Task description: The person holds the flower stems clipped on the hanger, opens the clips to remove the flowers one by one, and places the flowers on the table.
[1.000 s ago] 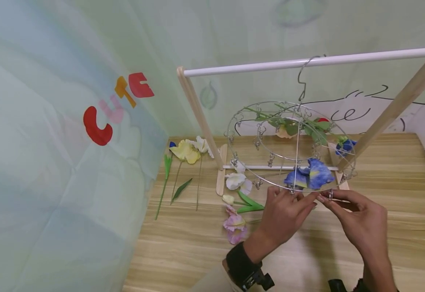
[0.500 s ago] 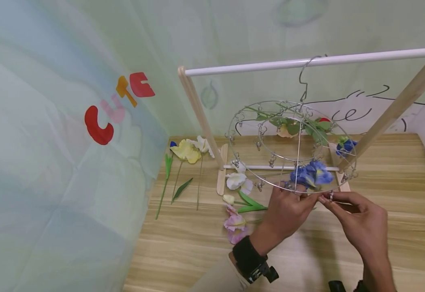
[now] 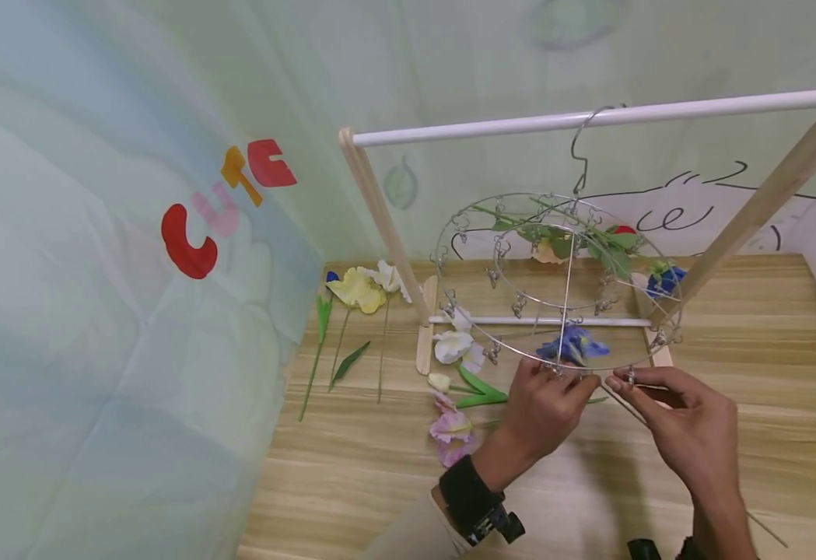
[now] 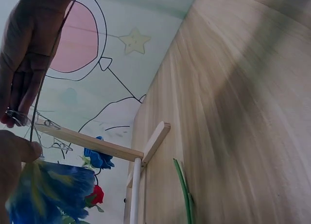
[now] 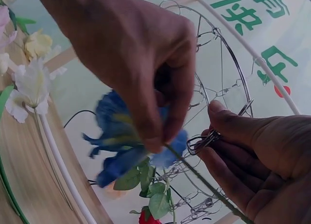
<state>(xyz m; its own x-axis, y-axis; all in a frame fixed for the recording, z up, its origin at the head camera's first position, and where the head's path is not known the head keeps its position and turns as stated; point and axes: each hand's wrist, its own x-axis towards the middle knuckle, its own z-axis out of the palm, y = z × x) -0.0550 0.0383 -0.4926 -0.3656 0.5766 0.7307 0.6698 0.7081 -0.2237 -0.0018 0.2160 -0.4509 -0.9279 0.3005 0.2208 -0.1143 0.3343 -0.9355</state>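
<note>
My left hand [image 3: 544, 404] pinches the stem of a blue iris [image 3: 572, 344], just below its bloom. Yellow streaks run along the petals [image 5: 114, 131], and the stem [image 5: 204, 180] slants down past the right palm. At the front rim of a round wire hanger [image 3: 481, 320], my right hand [image 3: 691, 424] grips a small metal clip [image 5: 203, 140] between thumb and fingers. Stem and clip are close together, the stem crossing beside the right fingertips. The hanger hangs by its hook [image 3: 579, 155] from a white rod [image 3: 478, 134].
Yellow [image 3: 357, 289] and white flowers lie left on the wooden table [image 3: 351, 482]. Pink flowers [image 3: 451, 428] and a white tulip [image 3: 439, 382] lie beside my left wrist. Behind the hanger are leafy stems [image 3: 611, 253] and a blue rose [image 3: 665, 281]. Wooden rack legs [image 3: 386, 225] flank it.
The blue iris has turned and tipped leftward in my left hand, and its stem now shows running to the lower right. My right hand stays at the clip.
</note>
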